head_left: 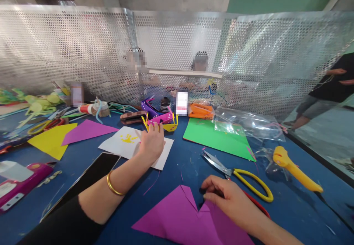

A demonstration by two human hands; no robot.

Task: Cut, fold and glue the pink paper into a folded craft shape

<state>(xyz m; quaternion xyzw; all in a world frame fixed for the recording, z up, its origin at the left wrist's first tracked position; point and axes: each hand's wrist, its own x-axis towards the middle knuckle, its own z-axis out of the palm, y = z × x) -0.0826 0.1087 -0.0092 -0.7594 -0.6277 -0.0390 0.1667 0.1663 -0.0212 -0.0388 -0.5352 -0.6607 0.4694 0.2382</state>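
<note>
Pretty cluttered blue table (298, 208) tbh. Green paper sheet (218, 138) at 1 o'clock, yellow-handled scissors (240, 177) just below it, yellow cutter (295, 169) out at 3. Yellow paper (51, 140) and a purple triangle (87, 130) around 10, black phone (85, 182) at 8, perforated metal screen (83, 53) across 12.

Your table (290, 200) is dark blue. The folded paper (179, 215) by your right hand (229, 197) is purple; so is the triangle (87, 130), beside a yellow sheet (49, 140). The card (218, 138) is green, the sheet (121, 143) white with yellow blotches. Scissors (249, 180) have yellow handles; your bangle (113, 186) is gold.
</note>
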